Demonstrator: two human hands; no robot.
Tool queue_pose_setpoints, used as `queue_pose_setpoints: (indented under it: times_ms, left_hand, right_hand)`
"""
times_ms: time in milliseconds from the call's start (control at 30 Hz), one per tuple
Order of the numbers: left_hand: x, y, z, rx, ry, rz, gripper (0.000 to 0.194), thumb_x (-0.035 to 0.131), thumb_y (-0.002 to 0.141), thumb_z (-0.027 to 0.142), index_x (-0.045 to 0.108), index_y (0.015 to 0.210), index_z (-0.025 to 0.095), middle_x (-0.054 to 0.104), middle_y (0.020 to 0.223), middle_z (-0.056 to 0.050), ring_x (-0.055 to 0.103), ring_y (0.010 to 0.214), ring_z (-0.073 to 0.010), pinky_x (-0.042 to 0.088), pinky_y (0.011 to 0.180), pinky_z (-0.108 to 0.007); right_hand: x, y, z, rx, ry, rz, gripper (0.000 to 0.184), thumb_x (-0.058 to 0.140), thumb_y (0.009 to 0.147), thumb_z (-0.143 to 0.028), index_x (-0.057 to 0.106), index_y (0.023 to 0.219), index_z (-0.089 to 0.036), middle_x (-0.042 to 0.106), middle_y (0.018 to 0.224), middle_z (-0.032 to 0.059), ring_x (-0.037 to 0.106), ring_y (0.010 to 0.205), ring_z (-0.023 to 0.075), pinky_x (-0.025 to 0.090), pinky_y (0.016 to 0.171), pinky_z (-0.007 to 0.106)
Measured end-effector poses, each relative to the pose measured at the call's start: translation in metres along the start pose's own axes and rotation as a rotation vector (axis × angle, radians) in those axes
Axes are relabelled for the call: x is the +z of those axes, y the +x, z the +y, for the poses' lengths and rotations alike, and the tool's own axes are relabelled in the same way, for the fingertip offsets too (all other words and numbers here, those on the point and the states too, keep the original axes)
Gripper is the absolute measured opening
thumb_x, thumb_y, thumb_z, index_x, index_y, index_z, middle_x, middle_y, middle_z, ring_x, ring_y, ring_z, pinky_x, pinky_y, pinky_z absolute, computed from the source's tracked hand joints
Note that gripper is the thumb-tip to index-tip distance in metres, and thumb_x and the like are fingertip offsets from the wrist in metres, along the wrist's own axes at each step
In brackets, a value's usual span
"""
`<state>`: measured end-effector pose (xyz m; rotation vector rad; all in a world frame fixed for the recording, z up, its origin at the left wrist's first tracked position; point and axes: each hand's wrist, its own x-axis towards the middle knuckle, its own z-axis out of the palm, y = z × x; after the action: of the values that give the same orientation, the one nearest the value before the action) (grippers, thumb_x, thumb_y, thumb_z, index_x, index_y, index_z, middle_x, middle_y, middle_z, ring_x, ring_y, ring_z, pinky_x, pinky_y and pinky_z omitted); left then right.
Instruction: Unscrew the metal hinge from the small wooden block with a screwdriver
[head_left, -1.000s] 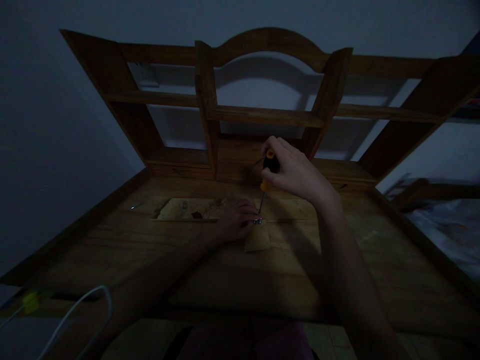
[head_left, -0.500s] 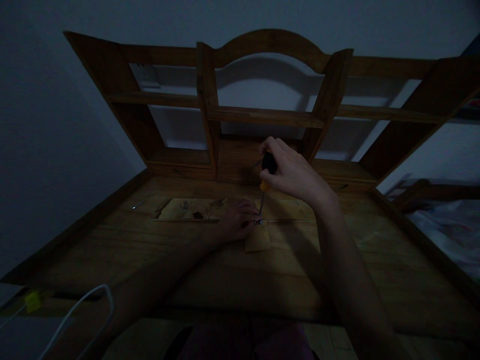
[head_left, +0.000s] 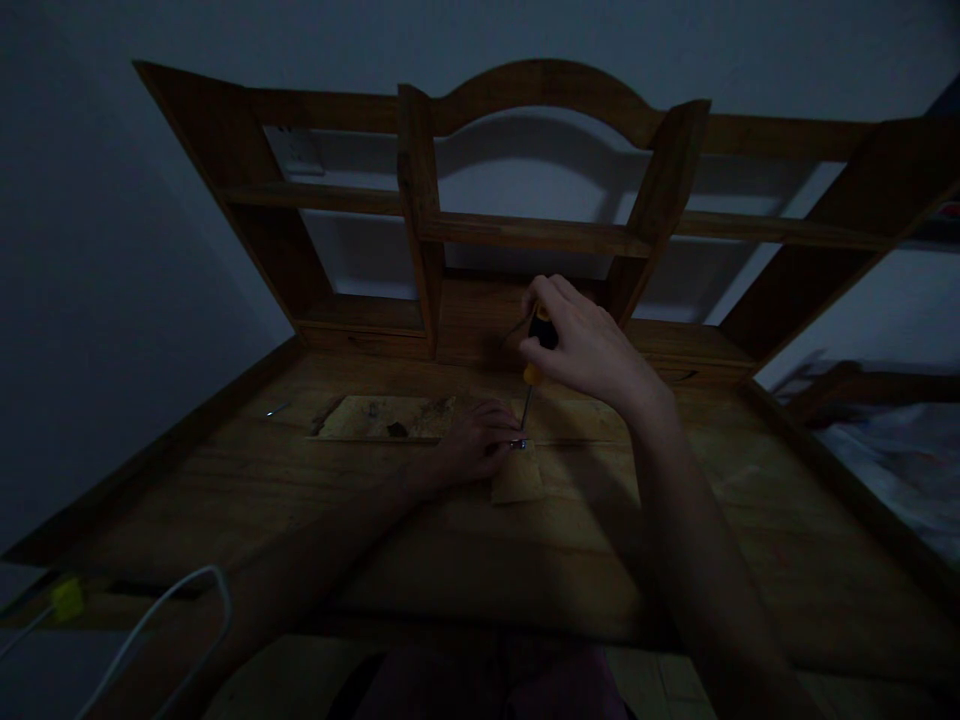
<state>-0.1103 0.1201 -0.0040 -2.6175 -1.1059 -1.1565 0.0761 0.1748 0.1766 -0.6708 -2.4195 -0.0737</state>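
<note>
My right hand [head_left: 581,340] is closed around the black and yellow handle of a screwdriver [head_left: 529,392], which points down, slightly tilted. The shaft's lower end meets a small shiny metal piece [head_left: 518,444], too small and dark to name. My left hand [head_left: 480,440] presses its fingertips against that metal piece from the left. Beneath it lies a short wooden piece [head_left: 517,480], across a long pale wooden strip [head_left: 577,421] on the desk top. The screwdriver's tip is partly hidden by my left fingers.
A wooden shelf unit [head_left: 532,232] rises along the back of the desk [head_left: 360,530]. A thin metal item [head_left: 277,410] lies at the left, near a dark chip [head_left: 397,429] on rough wood. A white cable [head_left: 161,605] and yellow tag [head_left: 67,598] are at the lower left.
The screwdriver's handle has turned a little in my right hand, with more yellow showing near its top. My left hand stays in place at the metal piece.
</note>
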Motion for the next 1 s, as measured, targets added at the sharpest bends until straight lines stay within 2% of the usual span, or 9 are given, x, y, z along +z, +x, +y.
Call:
queue_pose_setpoints:
  times_ms: [67, 233, 333, 433, 567, 733, 867, 1000]
  left_hand:
    - [-0.0002, -0.0003, -0.0001, -0.001, -0.003, -0.004, 0.029, 0.053, 0.090, 0.018, 0.075, 0.108, 0.020, 0.071, 0.107, -0.006, 0.060, 0.108, -0.0221, 0.050, 0.099, -0.044]
    - [-0.0018, 0.0000, 0.0013, 0.004, -0.002, -0.002, 0.026, 0.054, 0.091, 0.018, 0.075, 0.106, 0.018, 0.071, 0.106, -0.006, 0.061, 0.106, -0.0217, 0.049, 0.099, -0.043]
    - [-0.0023, 0.0001, 0.0017, 0.003, 0.002, -0.010, 0.028, 0.053, 0.091, 0.017, 0.074, 0.109, 0.019, 0.071, 0.107, -0.006, 0.060, 0.107, -0.0216, 0.049, 0.100, -0.042]
    - [-0.0021, -0.0002, 0.0010, -0.001, 0.007, -0.019, 0.028, 0.053, 0.091, 0.017, 0.074, 0.109, 0.020, 0.071, 0.107, -0.005, 0.060, 0.107, -0.0215, 0.048, 0.100, -0.043]
    - [-0.0013, -0.0005, -0.0001, -0.005, 0.002, -0.025, 0.028, 0.052, 0.092, 0.018, 0.074, 0.110, 0.021, 0.071, 0.107, -0.005, 0.060, 0.107, -0.0209, 0.049, 0.098, -0.042]
    - [-0.0011, 0.0003, 0.0007, -0.006, 0.008, -0.018, 0.029, 0.053, 0.090, 0.017, 0.074, 0.110, 0.020, 0.071, 0.107, -0.005, 0.059, 0.108, -0.0218, 0.049, 0.098, -0.043]
    - [-0.0015, 0.0009, 0.0013, 0.003, -0.002, 0.001, 0.029, 0.053, 0.090, 0.017, 0.074, 0.109, 0.019, 0.071, 0.107, -0.005, 0.060, 0.107, -0.0219, 0.049, 0.098, -0.043]
    - [-0.0026, 0.0014, 0.0021, -0.026, -0.012, -0.040, 0.031, 0.053, 0.092, 0.018, 0.074, 0.113, 0.022, 0.071, 0.108, -0.005, 0.060, 0.108, -0.0218, 0.049, 0.099, -0.043]
  right_hand:
    - [-0.0003, 0.0002, -0.0002, 0.001, 0.006, 0.006, 0.024, 0.054, 0.086, -0.025, 0.048, 0.109, -0.020, 0.056, 0.112, 0.0073, 0.057, 0.093, 0.0235, 0.042, 0.083, 0.038]
    - [0.0011, 0.0026, 0.0041, -0.023, -0.039, 0.039, 0.024, 0.055, 0.096, -0.043, 0.055, 0.103, -0.020, 0.058, 0.104, 0.0064, 0.058, 0.092, 0.0230, 0.042, 0.080, 0.036]
    - [0.0009, 0.0032, 0.0043, -0.030, -0.015, 0.042, 0.015, 0.055, 0.094, -0.031, 0.057, 0.105, -0.020, 0.058, 0.109, 0.0059, 0.058, 0.093, 0.0214, 0.043, 0.084, 0.035]
    - [-0.0001, 0.0023, 0.0018, -0.032, 0.027, 0.034, 0.025, 0.054, 0.088, -0.022, 0.054, 0.113, -0.020, 0.056, 0.118, 0.0069, 0.058, 0.097, 0.0216, 0.043, 0.090, 0.036]
    - [0.0004, 0.0003, 0.0002, -0.034, 0.061, 0.012, 0.029, 0.055, 0.087, -0.024, 0.051, 0.116, -0.019, 0.056, 0.118, 0.0069, 0.057, 0.098, 0.0220, 0.043, 0.092, 0.036]
    - [0.0036, 0.0005, 0.0054, -0.017, 0.031, 0.043, 0.029, 0.058, 0.094, -0.043, 0.051, 0.109, -0.020, 0.057, 0.111, 0.0058, 0.057, 0.097, 0.0224, 0.043, 0.088, 0.036]
    - [0.0034, 0.0016, 0.0057, -0.035, 0.027, 0.035, 0.017, 0.056, 0.091, -0.027, 0.051, 0.106, -0.019, 0.056, 0.112, 0.0062, 0.057, 0.097, 0.0208, 0.042, 0.089, 0.034]
    - [0.0009, 0.0000, 0.0010, -0.022, 0.048, 0.011, 0.025, 0.055, 0.086, -0.024, 0.049, 0.111, -0.019, 0.054, 0.117, 0.0077, 0.056, 0.096, 0.0214, 0.042, 0.087, 0.035]
